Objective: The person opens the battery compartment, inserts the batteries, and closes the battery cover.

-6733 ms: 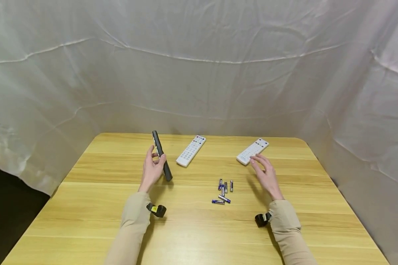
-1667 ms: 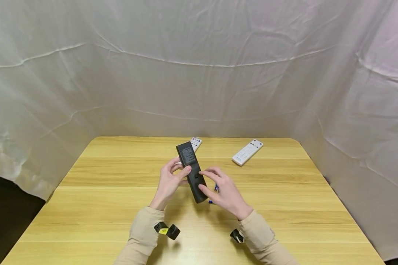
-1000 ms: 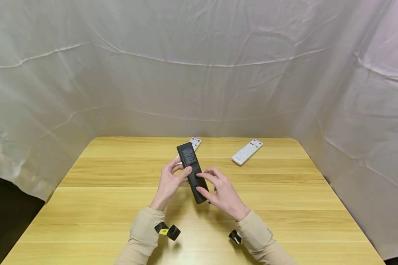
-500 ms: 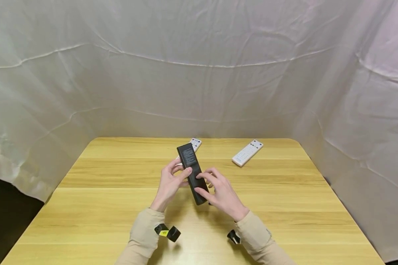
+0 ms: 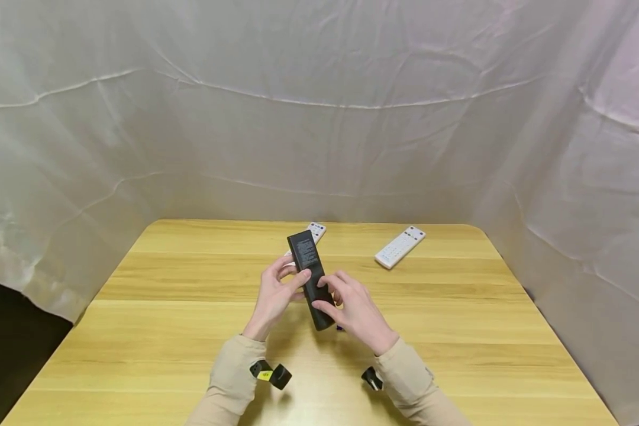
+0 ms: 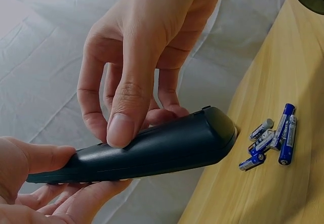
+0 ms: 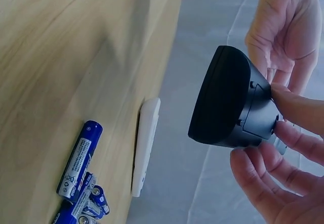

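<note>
My left hand (image 5: 277,291) holds a black remote control (image 5: 305,251) tilted above the table, its back with printed text turned up and its thumb across the middle. My right hand (image 5: 357,310) has thumb and curled index finger on the battery cover (image 7: 260,114) at the lower end, which looks seated in the right wrist view. In the left wrist view, the right thumb presses on the black back while other fingers bend over the far edge. Blue-and-white batteries (image 6: 287,138) lie on the table beneath, mostly hidden by the right hand in the head view.
One white remote control (image 5: 399,247) lies at the back right of the wooden table (image 5: 154,331). Another white remote control (image 5: 317,231) lies behind the black one, partly covered. Pale cloth (image 5: 319,148) hangs around the far and side edges.
Earlier, the left hand held the black remote control at left while the right hand hovered by a white one. Both then met at the centre; lately the right index and thumb have drawn closer together.
</note>
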